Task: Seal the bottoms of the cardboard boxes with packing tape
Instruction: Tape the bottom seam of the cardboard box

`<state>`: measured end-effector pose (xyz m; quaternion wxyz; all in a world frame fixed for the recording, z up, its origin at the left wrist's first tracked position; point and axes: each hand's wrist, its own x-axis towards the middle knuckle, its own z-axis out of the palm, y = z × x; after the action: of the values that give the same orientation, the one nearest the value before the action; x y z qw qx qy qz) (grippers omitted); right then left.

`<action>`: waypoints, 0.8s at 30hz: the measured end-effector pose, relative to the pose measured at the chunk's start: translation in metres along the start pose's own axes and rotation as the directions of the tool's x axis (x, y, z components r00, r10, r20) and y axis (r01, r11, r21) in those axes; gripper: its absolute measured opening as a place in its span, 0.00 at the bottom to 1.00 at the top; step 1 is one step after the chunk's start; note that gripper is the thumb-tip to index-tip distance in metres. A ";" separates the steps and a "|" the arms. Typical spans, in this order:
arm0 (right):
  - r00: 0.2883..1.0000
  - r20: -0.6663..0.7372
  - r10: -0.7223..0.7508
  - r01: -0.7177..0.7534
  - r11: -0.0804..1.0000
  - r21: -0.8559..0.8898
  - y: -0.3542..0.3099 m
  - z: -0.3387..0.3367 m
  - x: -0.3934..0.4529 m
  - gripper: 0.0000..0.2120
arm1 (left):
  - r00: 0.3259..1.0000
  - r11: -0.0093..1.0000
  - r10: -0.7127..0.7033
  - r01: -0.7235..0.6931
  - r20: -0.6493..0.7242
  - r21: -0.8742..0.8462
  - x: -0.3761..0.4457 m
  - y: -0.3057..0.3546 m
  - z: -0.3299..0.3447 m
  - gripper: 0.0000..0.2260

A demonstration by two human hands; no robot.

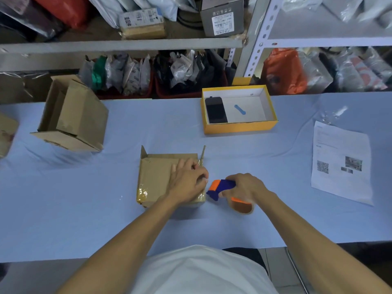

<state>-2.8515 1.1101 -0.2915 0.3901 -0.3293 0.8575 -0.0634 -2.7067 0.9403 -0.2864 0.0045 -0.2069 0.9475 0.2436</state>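
While the left hand presses flat on the cardboard box mid-bench, the right hand grips the tape dispenser.
The right hand hides most of the dispenser's tape roll; glossy tape on the box's near edge is hard to trace.

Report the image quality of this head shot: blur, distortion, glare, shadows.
Head view: wide-angle bending curves the shelf rail and table edges; the corners and the cardboard at far left smear; glare shines on the tape on the cardboard box; a soft shadow lies under the tape dispenser; both hands look fairly sharp.
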 end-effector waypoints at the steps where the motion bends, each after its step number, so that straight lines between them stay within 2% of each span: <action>1: 1.000 -0.012 0.012 -0.012 1.000 0.012 0.002 0.003 -0.002 0.25 | 1.000 1.000 0.011 -0.011 0.006 0.029 0.000 -0.001 0.001 0.06; 6: 0.981 -0.192 0.030 -0.006 0.992 0.129 0.009 -0.006 -0.019 0.22 | 0.997 0.996 0.044 -0.050 0.070 0.080 0.001 0.001 0.000 0.08; 8: 0.962 -0.273 0.010 0.050 0.977 0.209 0.008 -0.012 -0.025 0.21 | 0.996 0.998 0.055 -0.055 0.076 -0.009 0.001 0.001 -0.005 0.06; 10: 0.947 -0.321 -0.010 0.102 0.957 0.272 0.005 -0.014 -0.031 0.21 | 0.996 0.981 0.077 -0.068 0.043 -0.179 -0.004 -0.006 -0.011 0.06; 12: 0.942 -0.336 -0.027 0.134 0.944 0.301 0.003 -0.013 -0.033 0.21 | 0.991 0.960 0.131 -0.120 0.025 -0.252 -0.010 -0.011 -0.016 0.05; 14: 0.941 -0.334 -0.044 0.151 0.941 0.303 0.001 -0.010 -0.035 0.21 | 0.987 0.964 0.158 -0.146 0.037 -0.220 -0.012 -0.012 -0.015 0.04; 19: 0.929 -0.353 -0.113 0.216 0.939 0.266 -0.003 -0.002 -0.042 0.20 | 0.995 0.977 0.097 -0.091 0.023 -0.195 -0.010 -0.008 -0.012 0.04; 21: 0.926 -0.353 -0.136 0.245 0.927 0.285 -0.003 -0.001 -0.047 0.23 | 0.996 0.978 0.071 -0.057 0.060 -0.201 -0.009 -0.006 -0.015 0.04; 24: 0.921 -0.336 -0.198 0.301 0.909 0.288 -0.005 -0.003 -0.052 0.29 | 0.994 0.935 -0.039 0.074 0.106 -0.348 -0.008 0.000 -0.023 0.06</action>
<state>-2.8263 1.1377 -0.2549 0.2946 -0.3529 0.8335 -0.3067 -2.6970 0.9326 -0.2656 0.0208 -0.2194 0.8811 0.4185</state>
